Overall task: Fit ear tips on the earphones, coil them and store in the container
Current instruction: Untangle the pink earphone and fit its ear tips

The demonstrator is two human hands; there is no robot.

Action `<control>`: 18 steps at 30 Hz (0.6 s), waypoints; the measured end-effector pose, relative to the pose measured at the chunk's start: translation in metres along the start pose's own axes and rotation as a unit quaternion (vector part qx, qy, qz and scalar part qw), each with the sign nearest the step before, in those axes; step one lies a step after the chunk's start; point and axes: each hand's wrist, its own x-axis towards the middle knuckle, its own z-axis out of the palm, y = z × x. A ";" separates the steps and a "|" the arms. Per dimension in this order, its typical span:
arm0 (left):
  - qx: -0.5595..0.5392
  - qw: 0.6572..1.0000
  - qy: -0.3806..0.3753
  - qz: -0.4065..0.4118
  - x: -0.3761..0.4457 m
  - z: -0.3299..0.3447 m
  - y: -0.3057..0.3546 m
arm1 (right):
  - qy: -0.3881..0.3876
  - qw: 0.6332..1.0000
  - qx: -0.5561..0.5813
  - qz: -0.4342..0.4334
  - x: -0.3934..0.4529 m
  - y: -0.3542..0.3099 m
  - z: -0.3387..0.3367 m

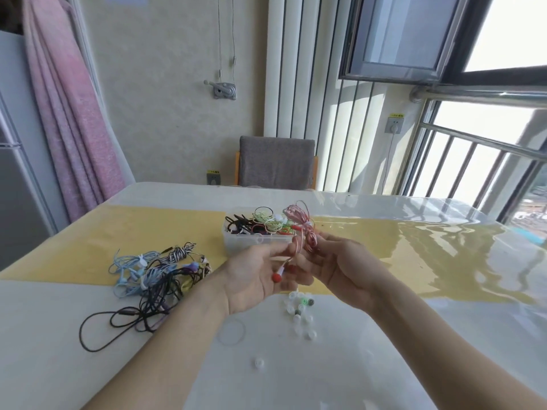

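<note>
Both hands are raised over the glossy white and yellow table (414, 253), just in front of the clear plastic container (236, 244), which is heaped with coiled earphones in black, green and red; the right hand (340, 267) pinches a bundle of red-and-white striped earphone cable (309, 241) between curled fingers, its loops rising above the box; the left hand (257, 279), palm up, fingers curled, holds the strand whose red earbud (276, 277) hangs against the palm; a scatter of small translucent ear tips (299, 312) lies on the table beneath the hands; to the left sits a tangled pile of blue, black and purple earphones (154, 279).
</note>
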 end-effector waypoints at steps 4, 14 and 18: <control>0.018 0.997 0.073 0.034 0.004 0.000 -0.011 | 0.045 0.993 -0.105 -0.031 -0.014 -0.001 -0.017; 0.047 0.982 0.133 0.128 -0.002 -0.003 -0.017 | 0.049 0.978 -0.170 -0.112 -0.033 -0.006 -0.048; 0.022 0.986 0.093 0.139 0.000 0.004 -0.022 | 0.071 0.940 -0.285 -0.173 -0.036 -0.016 -0.061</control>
